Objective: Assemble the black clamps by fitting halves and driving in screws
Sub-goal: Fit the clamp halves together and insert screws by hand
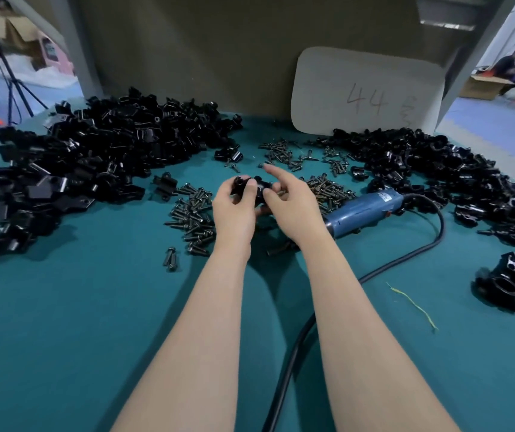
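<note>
Two bare forearms reach in from the near edge of the green desk [78, 322]. A black cable [296, 353] runs up beside the right forearm to a blue power screwdriver [365, 210], which lies just right of the hands. Over the desk's middle, the left hand [234, 207] grips a black clamp [251, 185] with curled fingers. The right hand [290, 204] pinches its other end, forefinger stretched straight. Loose screws [194, 219] lie around the hands. A left heap of clamp halves [94, 157] fills the far left corner, and a right heap [437, 169] lies toward the far right corner.
</note>
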